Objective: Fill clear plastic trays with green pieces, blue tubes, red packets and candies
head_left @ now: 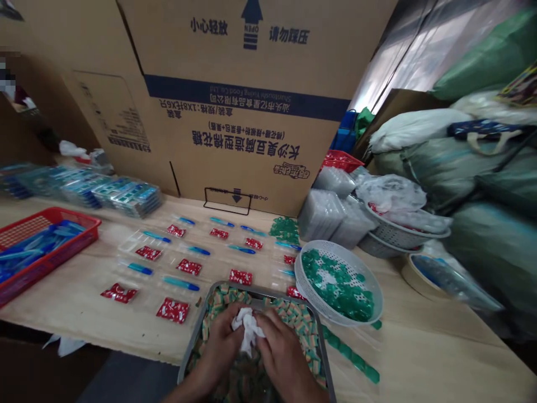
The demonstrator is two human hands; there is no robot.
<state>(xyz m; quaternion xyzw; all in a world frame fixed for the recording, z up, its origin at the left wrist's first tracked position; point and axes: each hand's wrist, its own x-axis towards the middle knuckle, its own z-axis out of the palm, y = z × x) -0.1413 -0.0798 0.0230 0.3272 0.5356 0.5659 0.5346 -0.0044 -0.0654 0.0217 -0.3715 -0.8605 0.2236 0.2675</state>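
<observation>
A crumpled white cloth or tissue [247,327] is pinched between my two hands, low in the middle of the view. My left hand [224,338] grips it from the left and my right hand [279,344] from the right, fingers curled in on both sides. Both hands are above a metal tray [193,341] filled with small striped orange and green pieces [308,330]. Beyond the tray lie clear plastic trays holding red packets [173,309] and blue pens or picks [181,283]. Part of the tray's contents is hidden under my forearms.
To the right of the metal tray, a white perforated basket [300,280] holds green pieces; a green strip [352,358] lies below it. A red basket [90,224] of blue items stands left. Stacked clear packs [126,196] and a large cardboard box [243,123] line the back.
</observation>
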